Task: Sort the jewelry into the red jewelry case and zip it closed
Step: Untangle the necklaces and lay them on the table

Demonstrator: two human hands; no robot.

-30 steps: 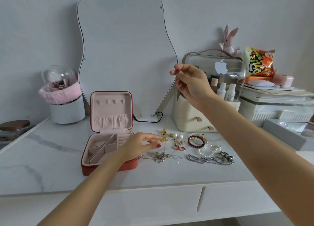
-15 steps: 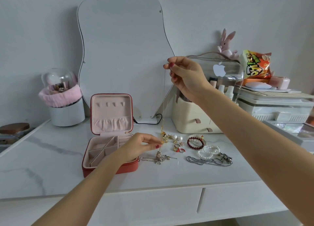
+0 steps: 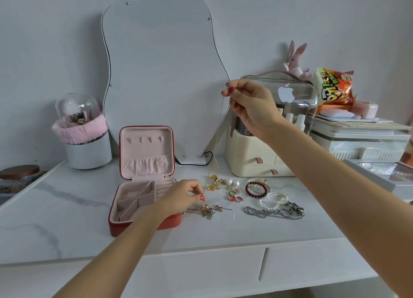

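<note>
Necklace chain [image 3: 220, 127] vertical between hands

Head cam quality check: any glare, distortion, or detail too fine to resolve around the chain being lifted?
Head view: soft, even light with faint shadows. Wide-angle bending curves the desk edge. The thin gold chain between right hand and left hand is barely resolved against the mirror. Mild reflections on the clear organizer lid. The tangled jewelry pile is smeared.
</note>
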